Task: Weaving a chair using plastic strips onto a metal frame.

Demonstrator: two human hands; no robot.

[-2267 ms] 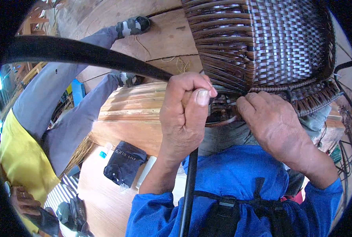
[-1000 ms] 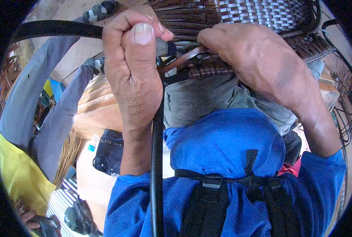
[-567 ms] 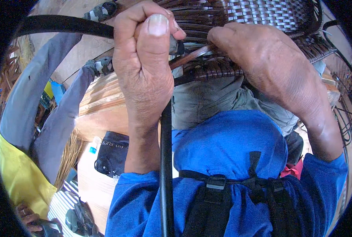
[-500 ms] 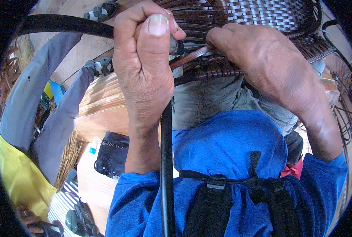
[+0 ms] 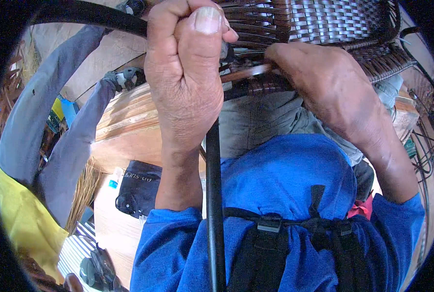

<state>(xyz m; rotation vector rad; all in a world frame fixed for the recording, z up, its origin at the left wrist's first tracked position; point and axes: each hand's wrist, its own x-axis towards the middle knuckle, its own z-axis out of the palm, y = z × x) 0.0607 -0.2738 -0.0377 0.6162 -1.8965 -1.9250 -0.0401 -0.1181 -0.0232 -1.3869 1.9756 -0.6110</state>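
A brown woven chair (image 5: 336,22) with dark glossy strands rests over my lap at the top. My left hand (image 5: 185,73) is closed in a fist beside its black tubular frame (image 5: 213,204). A small grey piece (image 5: 223,50) shows past the fingers, but what the fist grips is mostly hidden. From beside that fist a flat brown weaving strip (image 5: 248,72) runs across to my right hand (image 5: 329,82). The right hand is bent over the strip's far end and closed on it, its fingertips out of sight underneath. Loose dark strands (image 5: 256,24) fan out behind the strip.
A person in grey trousers (image 5: 27,112) and a yellow top is close on the left. A wooden block (image 5: 129,141) stands beside my legs, with a dark pouch (image 5: 139,190) near it. Bent dark rods (image 5: 424,151) lie at the right edge.
Both hands have shifted slightly right and down, the right hand more downward. The chair and frame have moved a little right. Slightly more of the strip shows between the hands.
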